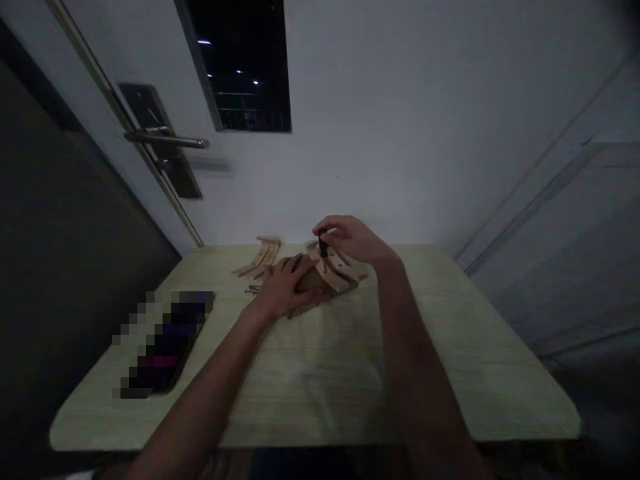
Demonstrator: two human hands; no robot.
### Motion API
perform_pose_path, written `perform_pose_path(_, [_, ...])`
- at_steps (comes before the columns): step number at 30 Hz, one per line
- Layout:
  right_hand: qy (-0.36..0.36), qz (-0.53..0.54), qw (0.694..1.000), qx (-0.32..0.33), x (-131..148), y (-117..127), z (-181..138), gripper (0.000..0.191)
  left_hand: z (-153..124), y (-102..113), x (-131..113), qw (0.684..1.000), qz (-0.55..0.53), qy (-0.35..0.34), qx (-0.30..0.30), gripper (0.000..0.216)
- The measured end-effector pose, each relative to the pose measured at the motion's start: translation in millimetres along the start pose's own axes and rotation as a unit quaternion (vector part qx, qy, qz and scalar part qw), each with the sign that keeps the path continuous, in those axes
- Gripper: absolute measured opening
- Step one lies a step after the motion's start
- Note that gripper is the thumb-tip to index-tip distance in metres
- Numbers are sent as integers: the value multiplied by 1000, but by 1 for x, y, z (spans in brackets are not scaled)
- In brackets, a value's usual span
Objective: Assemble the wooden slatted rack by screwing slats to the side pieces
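Note:
My right hand point(350, 238) grips the dark handle of a screwdriver point(323, 244) with thumb and fingertips. The tool stands nearly upright, its tip down at a pale curved wooden piece point(330, 272). That piece lies on a brown wooden board point(313, 281), with another pale curved piece beside it. Flat on the board, fingers spread, my left hand point(287, 283) rests just left of the screwdriver. Several small metal screws point(253, 289) lie at the board's left end, partly hidden by my left hand. Farther left are more pale curved wooden pieces point(263, 257) with small holes.
A pale wood-grain table point(320, 373) stands against a white door point(400, 133) with a metal handle point(170, 140) and a dark window point(240, 67). A dark, pixelated flat object point(170, 343) lies at the table's left. Panelled walls border both sides.

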State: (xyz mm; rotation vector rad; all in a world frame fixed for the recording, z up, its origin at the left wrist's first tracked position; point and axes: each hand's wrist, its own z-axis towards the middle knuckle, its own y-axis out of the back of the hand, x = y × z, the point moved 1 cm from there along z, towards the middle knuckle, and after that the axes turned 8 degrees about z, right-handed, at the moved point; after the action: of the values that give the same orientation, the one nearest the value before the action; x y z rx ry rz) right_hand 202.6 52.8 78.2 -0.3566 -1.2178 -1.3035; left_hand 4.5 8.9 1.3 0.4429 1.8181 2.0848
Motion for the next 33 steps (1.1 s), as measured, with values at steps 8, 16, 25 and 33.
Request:
perform_pose_path(8, [-24, -10, 997, -70, -1, 0, 0, 12, 2, -1, -1, 1000, -8, -2, 0, 73])
perform_pose_path(16, [-69, -160, 974, -146, 15, -7, -1, 38, 1, -2, -1, 1000, -10, 1, -4, 72])
perform_pose_path(25, [-39, -178, 975, -128, 21, -14, 0, 42, 2, -4, -1, 1000, -10, -7, -14, 72])
perform_pose_path(33, [3, -77, 996, -46, 15, -8, -2, 13, 1, -3, -1, 1000, -11, -5, -13, 72])
